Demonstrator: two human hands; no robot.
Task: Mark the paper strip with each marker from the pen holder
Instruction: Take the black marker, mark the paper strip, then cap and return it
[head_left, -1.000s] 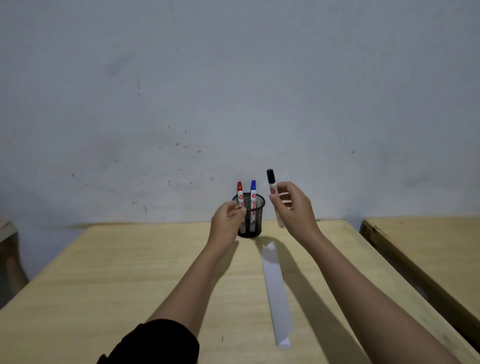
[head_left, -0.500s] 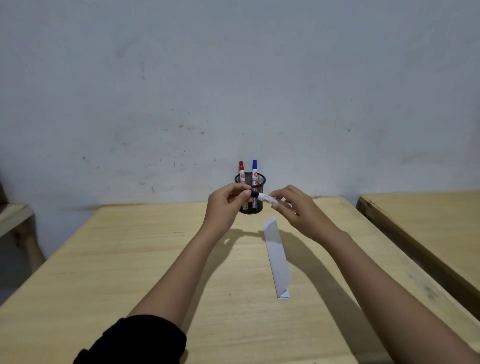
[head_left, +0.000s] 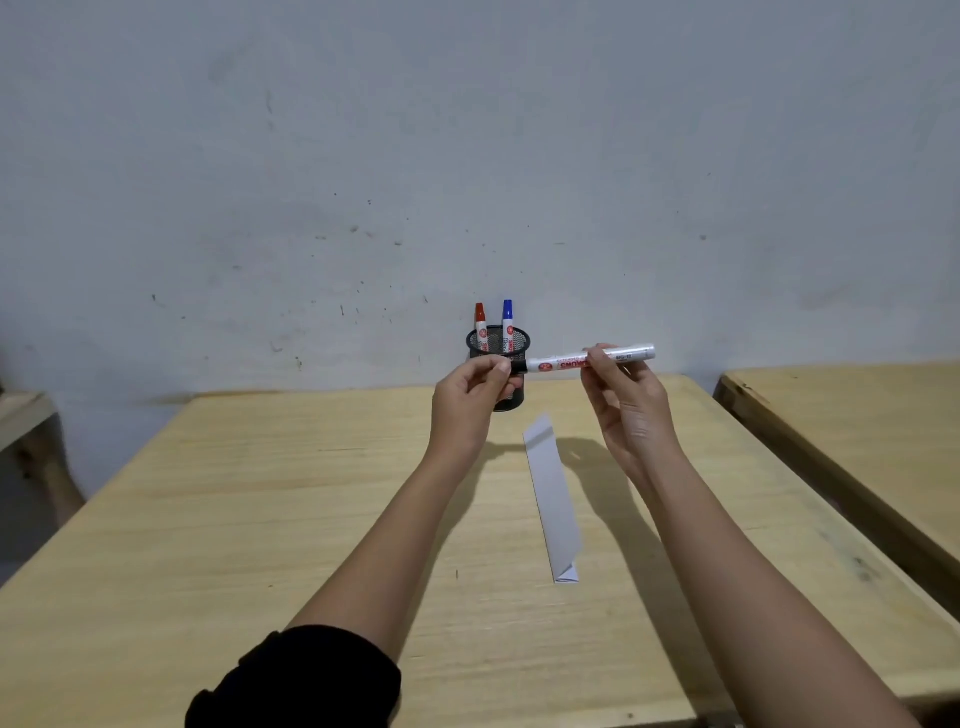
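Black marker (head_left: 587, 359) now horizontal above bench (head_left: 260, 519), no longer upright. Right hand (head_left: 626, 405) fingers grasping barrel, left hand (head_left: 470, 400) fingers pinching cap. Uncapping likely next; paper strip (head_left: 553, 499) unmarked below.

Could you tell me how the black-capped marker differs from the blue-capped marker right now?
The black-capped marker lies roughly level in the air, gripped by both hands; the blue-capped marker stands upright in the pen holder, untouched. The black cap is mostly hidden in the left hand; the blue cap shows fully. Both have white printed barrels.
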